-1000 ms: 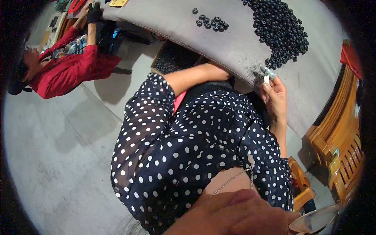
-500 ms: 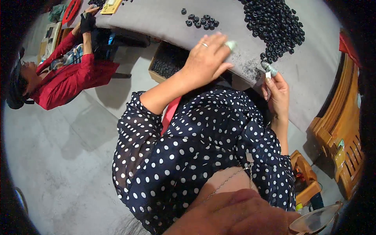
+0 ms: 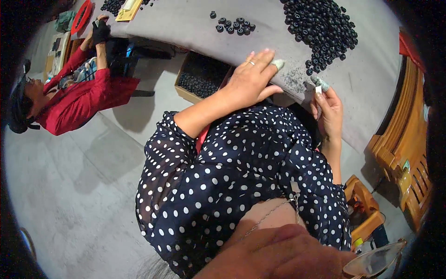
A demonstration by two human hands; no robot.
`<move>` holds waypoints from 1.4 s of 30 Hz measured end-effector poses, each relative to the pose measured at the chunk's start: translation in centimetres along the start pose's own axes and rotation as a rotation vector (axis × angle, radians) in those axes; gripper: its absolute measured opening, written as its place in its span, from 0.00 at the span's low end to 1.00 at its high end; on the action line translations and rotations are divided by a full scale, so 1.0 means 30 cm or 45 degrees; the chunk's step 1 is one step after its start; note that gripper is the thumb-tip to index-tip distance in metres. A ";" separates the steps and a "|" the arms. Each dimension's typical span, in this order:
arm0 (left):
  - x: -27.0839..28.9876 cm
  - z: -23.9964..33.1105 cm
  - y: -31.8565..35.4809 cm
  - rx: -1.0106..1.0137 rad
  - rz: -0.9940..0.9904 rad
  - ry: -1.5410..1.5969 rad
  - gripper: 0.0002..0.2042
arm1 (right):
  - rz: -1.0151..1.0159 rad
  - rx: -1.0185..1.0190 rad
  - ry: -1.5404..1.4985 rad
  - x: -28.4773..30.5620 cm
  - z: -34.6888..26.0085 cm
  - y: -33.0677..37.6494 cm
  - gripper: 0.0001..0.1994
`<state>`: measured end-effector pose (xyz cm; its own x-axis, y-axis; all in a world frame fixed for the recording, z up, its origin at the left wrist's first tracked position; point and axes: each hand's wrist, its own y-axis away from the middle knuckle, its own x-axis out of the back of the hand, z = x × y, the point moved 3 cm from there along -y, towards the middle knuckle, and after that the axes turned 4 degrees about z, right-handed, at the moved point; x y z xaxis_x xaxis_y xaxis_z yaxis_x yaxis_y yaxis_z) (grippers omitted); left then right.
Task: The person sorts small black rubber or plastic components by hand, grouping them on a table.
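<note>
My left hand lies at the near edge of the grey table, fingers stretched out and holding nothing. A ring sits on one finger, and a pale cover wraps another fingertip. To the right, my right hand is closed in a pinch on a small white-ended piece; its kind I cannot make out. That hand also has a wrapped fingertip. Just beyond it spreads a large pile of small black ring-shaped parts. A smaller group of the same parts lies beyond my left hand. Black crumbs dot the table between my hands.
Below the table edge stands a cardboard box with many black parts inside. A co-worker in a red top sits at left, one hand in a black glove. A wooden chair and an orange-brown wooden stool stand at right.
My left hand has drawn slightly back toward me and to the right, uncovering more of the cardboard box. My right hand keeps its pinch in nearly the same place.
</note>
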<state>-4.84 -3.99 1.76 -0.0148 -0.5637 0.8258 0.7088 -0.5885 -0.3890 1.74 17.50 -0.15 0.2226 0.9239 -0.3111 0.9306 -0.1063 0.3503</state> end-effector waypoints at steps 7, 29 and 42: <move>-0.056 0.070 0.038 -0.322 -0.119 0.428 0.22 | -0.022 0.017 -0.011 0.004 0.000 0.005 0.15; -0.116 0.126 -0.096 -0.082 -0.078 0.185 0.27 | 0.023 0.055 -0.088 0.052 -0.007 0.034 0.16; 0.000 -0.039 -0.091 0.245 0.280 0.302 0.10 | 0.040 0.073 -0.042 0.061 -0.026 0.030 0.17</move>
<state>-7.61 -3.05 2.34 0.0057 -0.7966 0.6044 0.8326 -0.3310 -0.4441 2.77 19.38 0.27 0.2605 0.9072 -0.3304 0.9380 -0.1568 0.3092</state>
